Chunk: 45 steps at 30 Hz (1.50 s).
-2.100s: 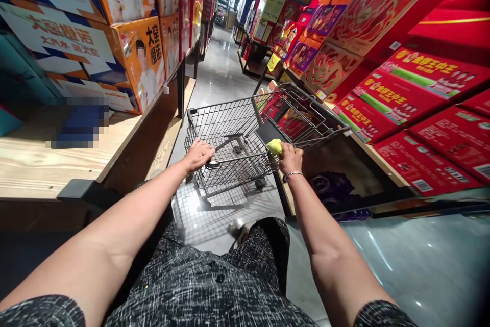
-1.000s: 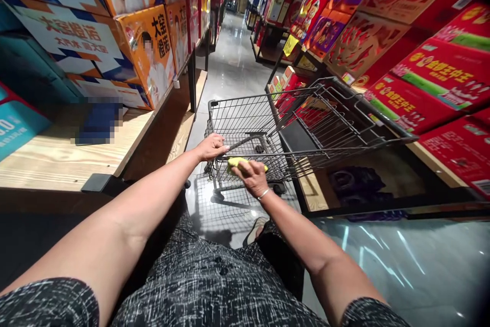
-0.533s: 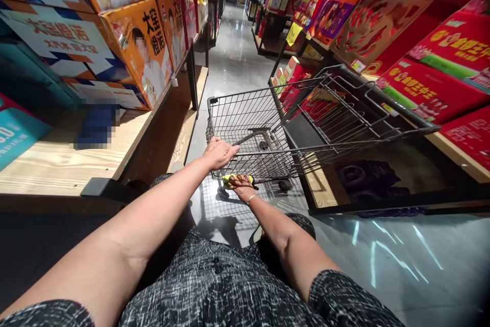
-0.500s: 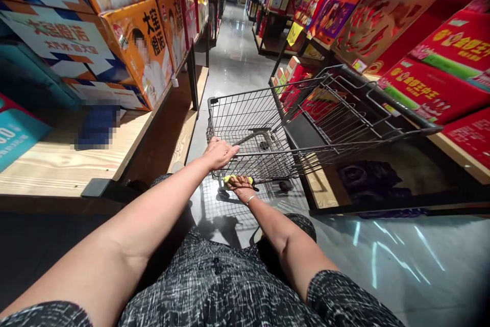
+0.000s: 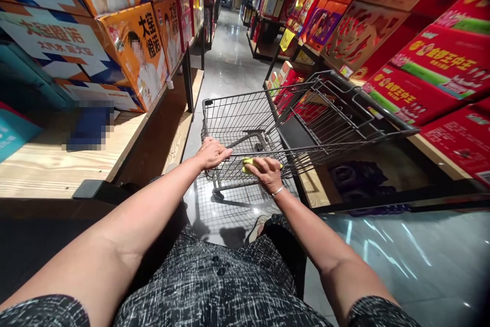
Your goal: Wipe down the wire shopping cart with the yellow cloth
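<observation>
A grey wire shopping cart [image 5: 294, 151] stands at an angle in front of me, its handle end toward the right-hand shelves. My left hand [image 5: 214, 153] is closed over the near top rim, close to the cart's left corner. In my right hand [image 5: 268, 173] is a yellow-green cloth [image 5: 249, 165], pressed against the near wire side just under the rim. The fingers are curled over the cloth, so part of it is hidden. A thin bracelet circles my right wrist.
Orange and white drink cartons [image 5: 133, 51] are stacked on the wooden shelf [image 5: 111, 151] at left, beside a blurred blue item [image 5: 90, 125]. Red boxes [image 5: 440, 61] fill the shelf at right. A narrow aisle [image 5: 225, 36] of shiny floor runs ahead.
My right hand has moved up and to the right along the cart's near side with the cloth. My left hand stays on the rim. The whole view has shifted slightly.
</observation>
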### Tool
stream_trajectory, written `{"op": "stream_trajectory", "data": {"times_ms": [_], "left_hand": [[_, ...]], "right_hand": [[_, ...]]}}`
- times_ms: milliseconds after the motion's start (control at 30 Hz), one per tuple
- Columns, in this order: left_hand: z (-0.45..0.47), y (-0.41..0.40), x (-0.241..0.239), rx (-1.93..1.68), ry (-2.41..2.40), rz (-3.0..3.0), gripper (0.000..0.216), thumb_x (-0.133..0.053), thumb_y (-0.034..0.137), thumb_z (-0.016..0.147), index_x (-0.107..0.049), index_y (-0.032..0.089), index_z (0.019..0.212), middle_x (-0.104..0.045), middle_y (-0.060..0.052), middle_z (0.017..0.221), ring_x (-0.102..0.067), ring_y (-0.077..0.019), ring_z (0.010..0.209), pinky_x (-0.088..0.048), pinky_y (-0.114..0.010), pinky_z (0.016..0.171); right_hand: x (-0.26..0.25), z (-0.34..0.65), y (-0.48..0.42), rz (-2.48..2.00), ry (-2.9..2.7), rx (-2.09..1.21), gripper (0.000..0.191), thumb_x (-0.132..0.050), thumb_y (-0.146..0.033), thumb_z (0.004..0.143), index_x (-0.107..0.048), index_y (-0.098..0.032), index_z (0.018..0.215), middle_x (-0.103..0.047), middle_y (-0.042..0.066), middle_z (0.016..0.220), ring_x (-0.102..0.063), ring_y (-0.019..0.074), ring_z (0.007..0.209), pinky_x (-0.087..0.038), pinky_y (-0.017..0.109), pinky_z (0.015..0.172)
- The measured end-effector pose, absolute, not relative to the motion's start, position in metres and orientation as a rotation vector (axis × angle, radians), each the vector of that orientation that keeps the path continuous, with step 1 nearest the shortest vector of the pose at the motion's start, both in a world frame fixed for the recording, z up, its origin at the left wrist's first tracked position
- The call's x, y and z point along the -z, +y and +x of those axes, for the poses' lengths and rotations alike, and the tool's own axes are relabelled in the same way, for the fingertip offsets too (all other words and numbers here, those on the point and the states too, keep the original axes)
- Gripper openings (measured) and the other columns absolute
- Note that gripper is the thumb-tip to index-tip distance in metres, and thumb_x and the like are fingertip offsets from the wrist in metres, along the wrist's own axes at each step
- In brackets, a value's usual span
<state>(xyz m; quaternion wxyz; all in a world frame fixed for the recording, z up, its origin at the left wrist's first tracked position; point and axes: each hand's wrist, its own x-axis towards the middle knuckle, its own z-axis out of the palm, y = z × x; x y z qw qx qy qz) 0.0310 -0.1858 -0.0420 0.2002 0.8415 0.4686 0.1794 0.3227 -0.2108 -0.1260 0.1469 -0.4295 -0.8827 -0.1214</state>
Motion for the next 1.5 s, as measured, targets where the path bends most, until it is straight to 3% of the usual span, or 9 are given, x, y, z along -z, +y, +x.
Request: {"op": "stream_trajectory", "data": {"times_ms": [167,433,600,833,1100,1200,1300,1400,1500], "left_hand": [[0.031,-0.184,0.041,-0.495,1.294,2.366,0.062,-0.027,0.056,0.098,-0.074,0.023,0.074,-0.075,-0.002,0.082,-0.058,-0.0232,0.093,-0.024,-0.046,0.097],[0.027,-0.179,0.042,-0.433,1.294,2.404,0.063,-0.028,0.061,0.096,-0.074,0.025,0.074,-0.074,-0.002,0.080,-0.057,-0.0231,0.092,-0.023,-0.046,0.097],[0.021,-0.175,0.040,-0.405,1.315,2.384,0.061,-0.029,0.061,0.096,-0.073,0.024,0.073,-0.073,-0.001,0.081,-0.057,-0.0228,0.093,-0.023,-0.045,0.098],[0.010,-0.168,0.040,-0.422,1.281,2.414,0.054,-0.046,0.066,0.087,-0.066,0.022,0.064,-0.068,0.000,0.070,-0.057,-0.0212,0.086,-0.024,-0.044,0.099],[0.003,-0.165,0.029,-0.264,1.308,2.408,0.041,-0.060,0.061,0.080,-0.073,0.027,0.100,-0.076,-0.002,0.103,-0.060,-0.0261,0.108,-0.022,-0.046,0.109],[0.025,-0.177,0.024,-0.294,1.430,2.492,0.041,-0.061,0.052,0.083,-0.070,0.026,0.114,-0.074,-0.007,0.107,-0.061,-0.0297,0.111,-0.019,-0.053,0.111],[0.055,-0.194,0.025,-0.335,1.472,2.520,0.042,-0.058,0.046,0.086,-0.064,0.023,0.120,-0.071,-0.010,0.114,-0.061,-0.0316,0.111,-0.033,-0.050,0.103],[0.072,-0.207,0.034,-0.351,1.563,2.489,0.038,-0.057,0.043,0.087,-0.062,0.018,0.115,-0.067,-0.014,0.114,-0.060,-0.0333,0.108,-0.042,-0.047,0.093],[0.066,-0.206,0.045,-0.402,1.588,2.527,0.035,-0.056,0.042,0.086,-0.058,0.020,0.114,-0.065,-0.013,0.116,-0.057,-0.0328,0.111,-0.041,-0.046,0.095]], "right_hand": [[0.113,0.335,-0.208,-1.262,-2.299,0.507,0.040,-0.058,-0.020,0.093,-0.067,-0.046,0.122,-0.058,0.004,0.126,-0.040,0.0241,0.120,-0.034,0.043,0.102],[0.217,0.295,-0.235,-1.385,-2.686,0.156,0.026,-0.056,-0.018,0.092,-0.072,-0.032,0.106,-0.064,0.004,0.117,-0.048,0.0215,0.106,-0.036,0.038,0.089],[0.231,0.291,-0.237,-1.377,-2.662,0.154,0.026,-0.057,-0.017,0.091,-0.073,-0.032,0.105,-0.065,0.003,0.120,-0.050,0.0215,0.105,-0.036,0.039,0.087],[0.166,0.323,-0.214,-1.351,-2.560,0.315,0.032,-0.057,-0.023,0.094,-0.070,-0.042,0.115,-0.062,0.002,0.126,-0.047,0.0231,0.113,-0.037,0.040,0.090],[0.073,0.379,-0.203,-1.341,-2.022,0.651,0.039,-0.055,-0.014,0.088,-0.073,-0.039,0.113,-0.059,0.006,0.120,-0.046,0.0248,0.115,-0.039,0.041,0.098],[0.063,0.360,-0.201,-1.444,-1.893,0.571,0.048,-0.052,-0.012,0.083,-0.068,-0.033,0.123,-0.056,0.009,0.125,-0.047,0.0268,0.114,-0.040,0.044,0.096],[0.057,0.311,-0.198,-1.428,-2.118,0.366,0.058,-0.054,-0.012,0.075,-0.063,-0.027,0.130,-0.055,0.009,0.130,-0.050,0.0261,0.112,-0.039,0.042,0.097],[0.049,0.267,-0.199,-1.363,-2.317,0.214,0.060,-0.053,-0.012,0.078,-0.059,-0.026,0.136,-0.055,0.009,0.134,-0.050,0.0249,0.111,-0.038,0.037,0.096],[0.043,0.261,-0.200,-1.308,-2.413,0.190,0.059,-0.050,-0.010,0.084,-0.055,-0.026,0.140,-0.056,0.010,0.135,-0.050,0.0236,0.112,-0.036,0.037,0.096]]}}
